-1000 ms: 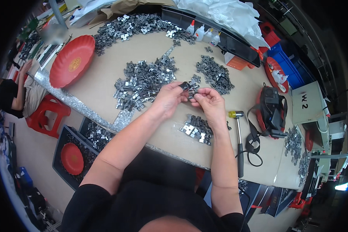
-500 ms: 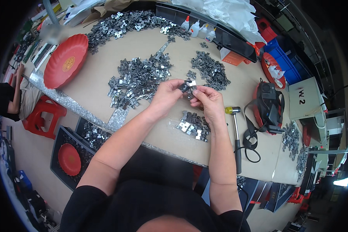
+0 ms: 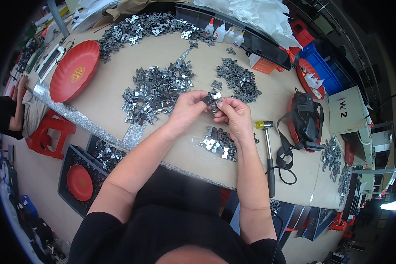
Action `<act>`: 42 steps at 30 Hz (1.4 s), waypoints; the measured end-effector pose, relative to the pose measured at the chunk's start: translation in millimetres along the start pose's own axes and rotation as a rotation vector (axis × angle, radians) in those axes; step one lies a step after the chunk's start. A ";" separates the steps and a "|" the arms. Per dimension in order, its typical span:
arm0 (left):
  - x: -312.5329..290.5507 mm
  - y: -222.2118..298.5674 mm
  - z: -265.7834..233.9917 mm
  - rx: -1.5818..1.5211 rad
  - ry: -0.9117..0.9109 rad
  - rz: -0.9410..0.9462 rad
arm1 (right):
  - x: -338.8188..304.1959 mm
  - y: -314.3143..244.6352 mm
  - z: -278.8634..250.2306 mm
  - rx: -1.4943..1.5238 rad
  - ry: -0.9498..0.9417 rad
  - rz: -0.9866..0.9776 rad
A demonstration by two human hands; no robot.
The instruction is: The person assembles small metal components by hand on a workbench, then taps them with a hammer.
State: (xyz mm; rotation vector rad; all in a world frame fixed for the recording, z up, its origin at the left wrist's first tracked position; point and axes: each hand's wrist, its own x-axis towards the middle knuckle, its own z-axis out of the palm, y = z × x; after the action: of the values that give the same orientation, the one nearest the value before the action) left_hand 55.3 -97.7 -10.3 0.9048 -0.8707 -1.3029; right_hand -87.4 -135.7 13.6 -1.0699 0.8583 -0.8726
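Over the middle of the table, my left hand and my right hand meet with fingertips pinched. Between them are small metal clips, partly covered by the fingers; part of the metal is shiny, part dark. Both hands seem to grip these clips. Left of my left hand spreads a large pile of loose metal clips. Beyond my right hand lies another, darker pile. A smaller group of shiny and dark clips lies on the table just nearer to me than my hands.
A mallet with a yellow head lies right of my right forearm, beside a black strapped device. A red scalloped dish stands at the left edge. Glue bottles and a long clip heap are at the back. Someone sits far left.
Both hands stay together on the clips. My right hand has shifted very slightly left; the view has barely moved.
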 end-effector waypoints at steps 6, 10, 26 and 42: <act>-3.4 4.1 1.5 -0.001 -0.037 0.084 | 0.4 0.2 -2.8 0.078 -0.033 0.007; -0.8 1.9 6.3 0.051 -0.036 0.090 | 0.7 -2.6 -6.6 0.019 -0.035 0.006; -4.4 -15.2 2.7 0.545 -0.020 -0.020 | 4.9 -2.3 -27.5 -0.466 -0.114 -0.016; 39.2 3.2 25.6 1.436 0.076 0.139 | 7.7 -16.8 -53.0 -1.037 0.284 -0.055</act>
State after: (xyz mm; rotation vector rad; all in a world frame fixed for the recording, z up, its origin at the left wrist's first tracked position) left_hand 36.0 -138.1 3.8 1.8923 -1.7916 -0.3346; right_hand -134.9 -165.6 15.2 -1.8842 1.6046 -0.6082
